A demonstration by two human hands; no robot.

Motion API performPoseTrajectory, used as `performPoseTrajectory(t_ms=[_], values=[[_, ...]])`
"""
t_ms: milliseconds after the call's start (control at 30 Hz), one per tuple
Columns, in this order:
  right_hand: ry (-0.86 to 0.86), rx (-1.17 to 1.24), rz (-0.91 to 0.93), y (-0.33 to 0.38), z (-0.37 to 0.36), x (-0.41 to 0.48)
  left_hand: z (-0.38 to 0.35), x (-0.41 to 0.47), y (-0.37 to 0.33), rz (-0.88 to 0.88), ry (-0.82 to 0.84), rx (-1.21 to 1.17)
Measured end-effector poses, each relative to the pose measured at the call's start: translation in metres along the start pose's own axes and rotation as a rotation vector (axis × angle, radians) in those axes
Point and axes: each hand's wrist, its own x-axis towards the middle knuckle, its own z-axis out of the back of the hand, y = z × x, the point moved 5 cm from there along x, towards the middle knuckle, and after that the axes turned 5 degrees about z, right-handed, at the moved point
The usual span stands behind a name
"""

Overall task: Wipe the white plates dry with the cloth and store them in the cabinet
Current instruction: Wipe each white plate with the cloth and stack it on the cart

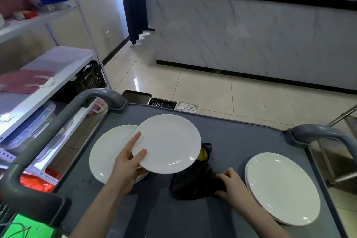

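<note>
The left hand (128, 164) grips a white plate (168, 143) by its near-left rim, thumb on the upper face and the other fingers (142, 171) curled under the edge. The plate is raised and tilted a little, hanging partly over another white plate (108, 154) that lies flat on the left of the grey cart top (241, 133).

The right hand (231, 184) rests on a dark cloth (191, 181), its fingers bent and pinching a fold of the fabric. The cloth lies crumpled on the cart between the two groups of plates, its far end tucked under the raised plate, where a yellow patch (202, 155) shows. Just right of that hand sits a low stack of white plates (282, 187), near the cart's right edge.

A curved grey handle (100, 94) rises at the cart's far-left corner. Left of the cart stands a white shelf rack (58, 60) with a black crate (90, 77) below it. Across the tiled floor runs a marble-fronted counter (251, 35).
</note>
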Motion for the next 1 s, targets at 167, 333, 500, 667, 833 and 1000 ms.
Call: performPoseTrajectory(t_ms=[167, 333, 500, 667, 833, 1000], values=[[-0.047, 0.001, -0.001, 0.008, 0.011, 0.001, -0.003, 0.001, -0.002, -0.004, 0.004, -0.03], [-0.207, 0.532, -0.164, 0.009, 0.053, -0.002, 0.0, 0.001, -0.008, -0.022, 0.014, -0.024], [-0.455, 0.801, -0.219, 0.017, 0.112, -0.008, -0.002, -0.001, -0.011, -0.039, 0.027, -0.013], [-0.556, 1.106, -0.176, 0.032, 0.161, -0.016, -0.012, -0.007, -0.017, -0.072, 0.061, 0.002], [-0.387, 1.443, 0.01, 0.065, 0.181, -0.021, -0.023, -0.015, -0.025, -0.106, 0.096, 0.011], [-0.45, 1.506, 0.044, 0.081, 0.184, -0.023, -0.037, -0.022, -0.028, -0.108, 0.121, -0.001]])
